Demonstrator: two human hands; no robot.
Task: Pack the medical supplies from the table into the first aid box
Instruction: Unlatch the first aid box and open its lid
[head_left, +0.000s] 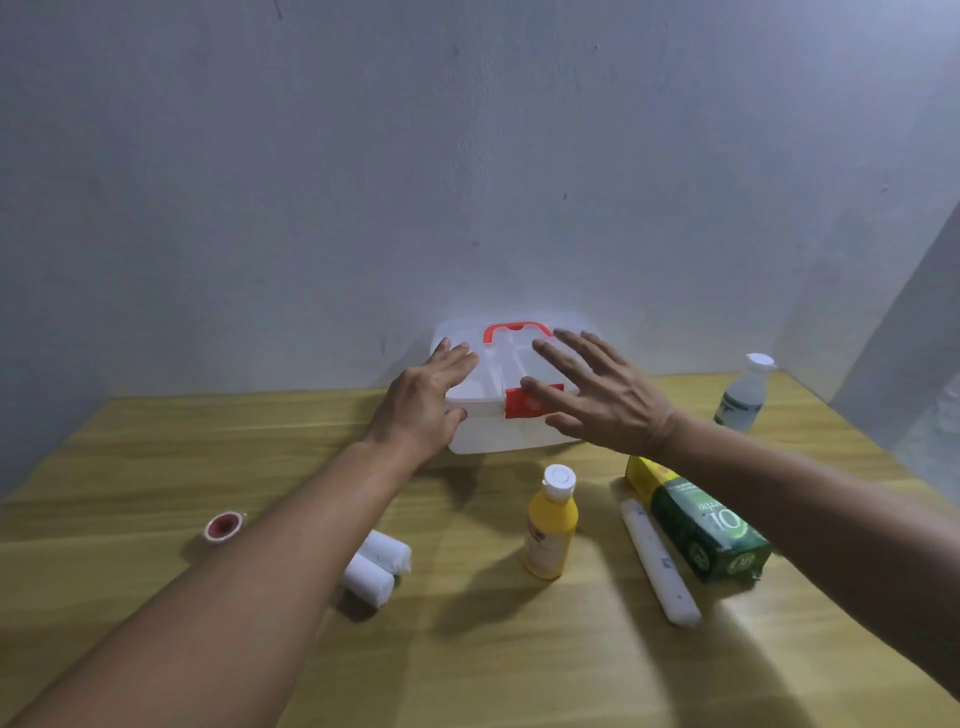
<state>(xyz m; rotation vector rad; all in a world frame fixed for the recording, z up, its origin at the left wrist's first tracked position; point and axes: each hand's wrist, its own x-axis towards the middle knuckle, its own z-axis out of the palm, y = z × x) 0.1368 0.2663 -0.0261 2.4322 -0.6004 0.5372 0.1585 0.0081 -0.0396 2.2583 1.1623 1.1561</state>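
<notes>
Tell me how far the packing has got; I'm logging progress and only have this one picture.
Nothing looks packed yet. The first aid box is shut, red latch down. In hand: the left hand rests on its lid and the open right hand hovers above it. Left on the table: tape roll, two bandage rolls, yellow bottle, white tube, green carton, clear bottle.

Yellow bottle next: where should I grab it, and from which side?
Grip the yellow bottle around its body below the white cap, coming from the front with the right hand. It stands upright and apart from its neighbours, so a side wrap looks easier than pinching the narrower cap.
</notes>
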